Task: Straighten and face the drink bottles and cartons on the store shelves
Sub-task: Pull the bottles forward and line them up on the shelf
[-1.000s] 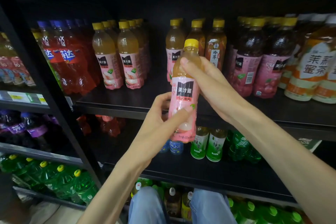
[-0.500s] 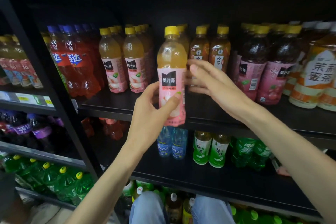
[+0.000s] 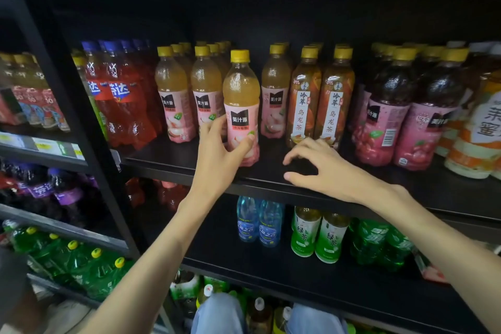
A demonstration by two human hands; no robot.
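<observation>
A peach juice bottle (image 3: 240, 100) with a yellow cap and pink label stands upright on the black upper shelf (image 3: 271, 168), label facing me. My left hand (image 3: 219, 152) grips its lower part, thumb on the front of the label. Two matching peach bottles (image 3: 173, 97) stand to its left and one (image 3: 274, 95) behind to its right. My right hand (image 3: 322, 168) hovers over the shelf's front edge with fingers loosely curled, holding nothing, just in front of two oolong tea bottles (image 3: 305, 97).
Red soda bottles (image 3: 119, 95) fill the shelf's left end; dark juice bottles (image 3: 385, 108) and orange-label tea (image 3: 482, 127) stand at the right. Below are blue water bottles (image 3: 257, 222), green tea bottles (image 3: 317, 233) and green soda bottles (image 3: 379, 244). A black upright (image 3: 81, 116) divides the neighbouring rack.
The peach bottle went from mid-air onto the upper shelf, carried by my left hand. My right hand let go of it and dropped to the shelf edge at the right.
</observation>
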